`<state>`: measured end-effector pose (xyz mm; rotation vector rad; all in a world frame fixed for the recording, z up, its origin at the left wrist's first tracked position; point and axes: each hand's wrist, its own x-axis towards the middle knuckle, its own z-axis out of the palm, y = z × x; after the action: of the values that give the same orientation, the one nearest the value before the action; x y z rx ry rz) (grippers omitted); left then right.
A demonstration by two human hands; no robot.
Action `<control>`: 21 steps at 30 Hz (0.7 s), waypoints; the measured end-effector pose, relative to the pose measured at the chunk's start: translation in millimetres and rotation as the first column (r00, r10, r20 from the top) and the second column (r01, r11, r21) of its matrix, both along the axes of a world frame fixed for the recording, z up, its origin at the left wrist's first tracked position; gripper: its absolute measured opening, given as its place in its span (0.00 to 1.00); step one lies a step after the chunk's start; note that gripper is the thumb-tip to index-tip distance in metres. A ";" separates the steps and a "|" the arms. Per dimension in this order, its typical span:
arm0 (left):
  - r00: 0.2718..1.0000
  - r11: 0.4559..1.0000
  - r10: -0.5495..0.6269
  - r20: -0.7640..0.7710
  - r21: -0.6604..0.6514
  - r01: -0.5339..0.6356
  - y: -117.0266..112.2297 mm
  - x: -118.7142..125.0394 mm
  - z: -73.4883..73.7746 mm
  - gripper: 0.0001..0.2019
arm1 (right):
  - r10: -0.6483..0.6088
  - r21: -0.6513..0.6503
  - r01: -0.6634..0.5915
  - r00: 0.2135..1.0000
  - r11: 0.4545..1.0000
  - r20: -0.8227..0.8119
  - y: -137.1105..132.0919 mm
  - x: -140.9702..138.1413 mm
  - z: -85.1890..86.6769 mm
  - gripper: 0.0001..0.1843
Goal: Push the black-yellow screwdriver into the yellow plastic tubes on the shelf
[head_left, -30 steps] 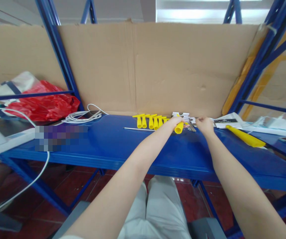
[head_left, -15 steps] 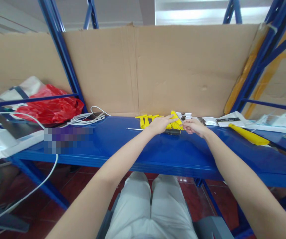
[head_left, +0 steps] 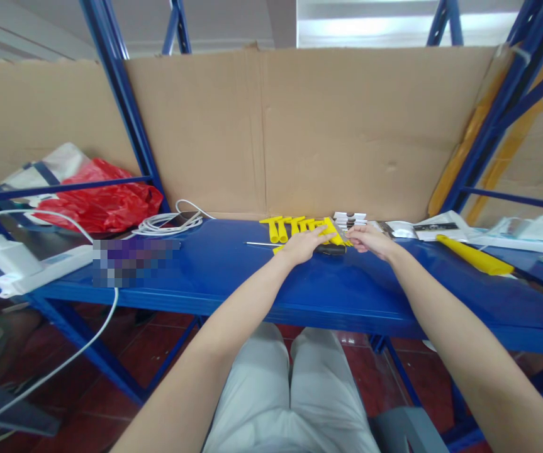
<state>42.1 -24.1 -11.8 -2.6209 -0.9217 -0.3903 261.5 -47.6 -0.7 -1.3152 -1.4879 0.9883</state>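
Observation:
My left hand [head_left: 303, 245] is closed around a yellow scraper [head_left: 333, 231], whose wide head shows past my fingertips; the palm hides most of its handle. My right hand [head_left: 369, 240] is at the head's right side, fingers pinched on a thin greyish piece, too small to make out. Several similar yellow T-shaped scrapers [head_left: 278, 230] lie in a row behind and left of my left hand. A screwdriver [head_left: 331, 250] with a black handle lies under and beside my left hand, its thin shaft pointing left.
Small white packs [head_left: 349, 218] are stacked behind my hands. Farther right lie a white packet [head_left: 436, 228] and a yellow-handled tool [head_left: 474, 257]. Coiled white cable [head_left: 167, 224], a red plastic bag [head_left: 104, 198] and a power strip [head_left: 49, 272] sit left. Cardboard [head_left: 328, 126] backs the blue shelf [head_left: 233, 277].
The yellow scraper's head has tipped lower and flatter between my hands. My left hand has shifted slightly down, uncovering more of the scraper row. My right hand stays beside the head.

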 end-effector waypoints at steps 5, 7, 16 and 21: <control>0.999 0.998 0.033 0.007 -0.055 -0.032 -1.6 -3.3 2.6 0.37 | -0.311 0.075 0.313 0.950 0.947 -0.038 4.5 19.7 2.6 0.15; 0.999 0.997 0.041 0.013 -0.070 -0.040 -2.8 -4.1 3.7 0.37 | -0.494 0.071 0.489 0.865 0.869 0.090 6.0 27.4 1.1 0.11; 0.998 0.995 0.054 0.011 -0.084 -0.053 -5.8 -2.5 4.8 0.36 | -0.652 0.046 0.697 0.643 0.715 0.401 5.5 41.6 -8.0 0.10; 0.999 0.995 0.047 0.014 -0.087 -0.046 -4.8 -2.6 3.9 0.36 | -0.624 0.075 0.662 0.655 0.746 0.427 8.5 47.7 -14.1 0.10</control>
<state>39.5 -28.9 -7.9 -2.6720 -1.0247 -0.3686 309.2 -39.1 -14.8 -2.0346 -1.1107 0.2927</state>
